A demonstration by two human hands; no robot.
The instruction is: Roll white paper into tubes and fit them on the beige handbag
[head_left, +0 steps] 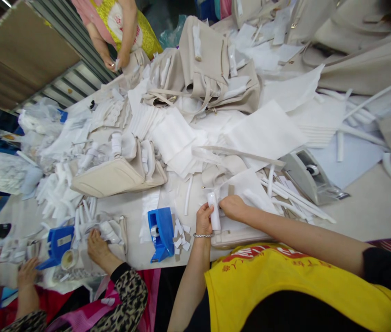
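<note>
My left hand (pixel 204 219), with a bracelet at its wrist, is closed around a white wrapped roll (pixel 214 213) that stands nearly upright. Just to its right, my right hand (pixel 232 207) is closed in a fist, its fingertips turned toward the roll. What those fingers grip, if anything, is hidden. Beneath both hands lies a beige handbag (pixel 228 237) at the table's near edge, partly covered by my arms. White sheet material (pixel 247 184) lies just beyond my right hand.
A blue tape dispenser (pixel 160 235) and small white slips (pixel 181 236) sit to the left. A grey tape dispenser (pixel 311 177) stands right, beside white tubes (pixel 295 200). Beige bags (pixel 205 60) and foam sheets (pixel 264 131) cover the far side. Co-workers' hands (pixel 100 249) work at left.
</note>
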